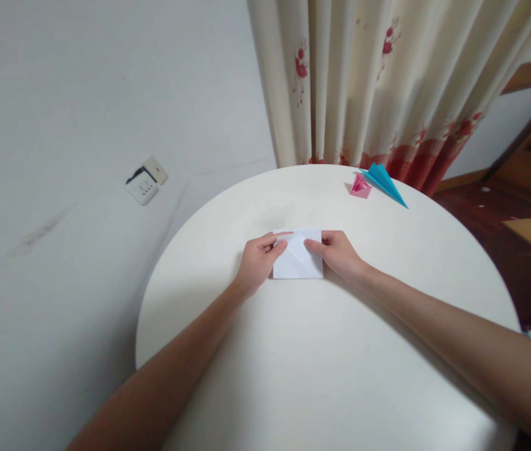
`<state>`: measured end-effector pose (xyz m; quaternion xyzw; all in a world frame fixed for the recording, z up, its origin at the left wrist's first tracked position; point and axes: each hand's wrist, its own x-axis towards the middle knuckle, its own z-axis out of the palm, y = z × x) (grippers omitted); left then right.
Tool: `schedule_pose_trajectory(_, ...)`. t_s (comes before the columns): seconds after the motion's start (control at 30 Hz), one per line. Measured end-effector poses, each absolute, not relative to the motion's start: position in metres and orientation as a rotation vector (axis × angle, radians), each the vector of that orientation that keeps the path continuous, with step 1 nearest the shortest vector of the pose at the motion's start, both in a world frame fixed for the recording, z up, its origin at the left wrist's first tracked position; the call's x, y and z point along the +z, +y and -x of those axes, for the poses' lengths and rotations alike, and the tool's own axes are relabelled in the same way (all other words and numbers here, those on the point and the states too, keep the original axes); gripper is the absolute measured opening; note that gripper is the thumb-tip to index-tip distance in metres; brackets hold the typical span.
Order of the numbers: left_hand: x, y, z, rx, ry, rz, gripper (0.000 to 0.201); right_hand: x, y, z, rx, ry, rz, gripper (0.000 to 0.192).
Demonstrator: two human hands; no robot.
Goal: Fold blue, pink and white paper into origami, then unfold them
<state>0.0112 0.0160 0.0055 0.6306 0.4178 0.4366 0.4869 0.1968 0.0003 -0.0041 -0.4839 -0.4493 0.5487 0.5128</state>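
A folded sheet of white paper (298, 262), roughly rectangular with slanting creases, is held just over the middle of the table. My left hand (256, 262) grips its left side, the thumb on the front face and the index finger stretched along the top edge. On the right side, my right hand (338, 252) pinches the paper with the thumb in front and the other fingers behind it. Fingertips behind the sheet are hidden.
The round white table (265, 369) fills the middle of the view. Near its far right edge lie a pink folded-paper piece (360, 186) and a blue paper plane (384, 181). A patterned curtain (363, 81) hangs behind; a wall with a socket (143, 186) is on the left.
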Motion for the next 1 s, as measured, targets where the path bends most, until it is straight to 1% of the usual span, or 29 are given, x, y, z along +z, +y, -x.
schedule_pose_trajectory(0.2, 0.0086, 0.014, -0.01, 1.029, 1.03, -1.678, 0.024, -0.0063, 0.0016, -0.2001, 1.343, -1.034, 1.17, 0.033)
schedule_pose_trajectory(0.33, 0.0088, 0.0126, -0.009, 0.973, 0.987, -1.623, 0.024, -0.0063, 0.0018, -0.2007, 1.323, -1.041, 1.185, 0.035)
schedule_pose_trajectory(0.4, 0.008, 0.0125, -0.0087, 0.939, 0.907, -1.555, 0.027, -0.0058, 0.0014, -0.2002, 1.311, -1.056, 1.192, 0.036)
schedule_pose_trajectory(0.5, 0.0073, 0.0127, -0.0104, 0.953, 0.886, -1.472, 0.045, -0.0049, 0.0008, -0.1991, 1.288, -1.099, 1.198, 0.037)
schedule_pose_trajectory(0.53, 0.0074, 0.0128, -0.0114, 0.977, 0.929, -1.492, 0.046, -0.0048, 0.0008, -0.1988, 1.273, -1.122, 1.196, 0.036)
schedule_pose_trajectory(0.63, 0.0086, 0.0127, -0.0138, 1.041, 1.058, -1.612, 0.033, -0.0062, 0.0011, -0.1985, 1.23, -1.225, 1.165, 0.035)
schedule_pose_trajectory(0.8, 0.0099, 0.0109, -0.0143, 0.98, 1.041, -1.62, 0.029, -0.0099, 0.0014, -0.1982, 1.278, -1.329, 1.113, 0.034)
schedule_pose_trajectory(1.0, 0.0062, 0.0114, -0.0147, 1.009, 1.023, -1.691, 0.022, -0.0092, 0.0009, -0.197, 1.279, -1.304, 1.127, 0.038)
